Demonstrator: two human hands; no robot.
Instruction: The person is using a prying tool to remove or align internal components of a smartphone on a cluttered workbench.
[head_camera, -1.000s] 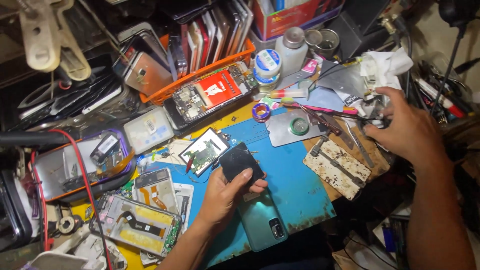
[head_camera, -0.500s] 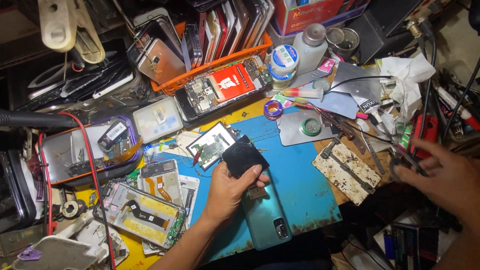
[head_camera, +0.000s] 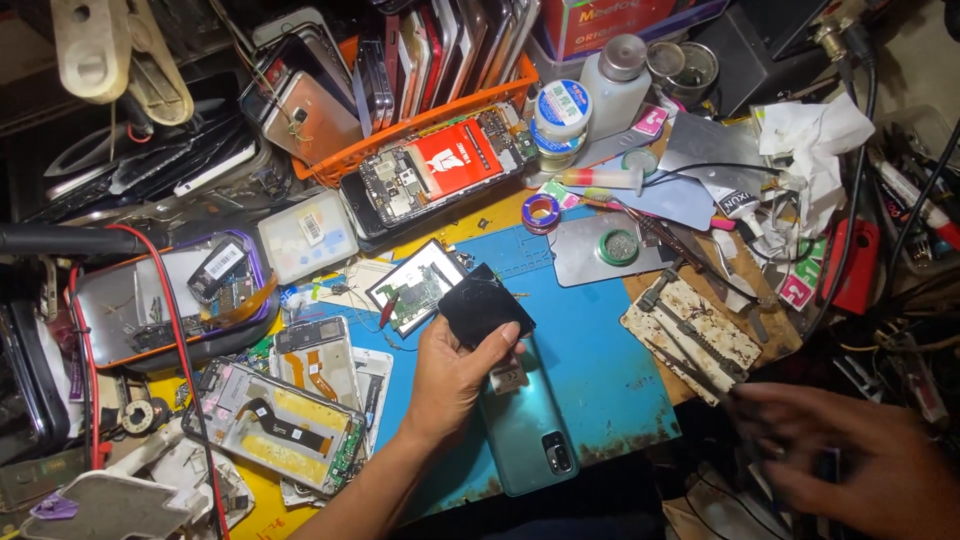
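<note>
My left hand (head_camera: 450, 375) holds a small black square pad (head_camera: 483, 306) by its lower edge, above a blue work mat (head_camera: 590, 340). Just below that hand a teal phone (head_camera: 527, 425) lies face down on the mat, camera end toward me. A bare circuit board in a white frame (head_camera: 415, 285) rests to the left of the pad. My right hand (head_camera: 860, 455) is blurred at the lower right, past the table's edge; whether it grips anything is unclear.
An opened phone with a red part (head_camera: 440, 170) lies below an orange basket (head_camera: 400, 120) of phones. Opened phone frames (head_camera: 275, 425) crowd the left. A rusty clamp jig (head_camera: 690, 335), a solder tin (head_camera: 618, 247), bottles and cables fill the right.
My right hand has drawn back from the far right clutter to the lower right, near me. The left hand keeps holding the black pad in about the same place.
</note>
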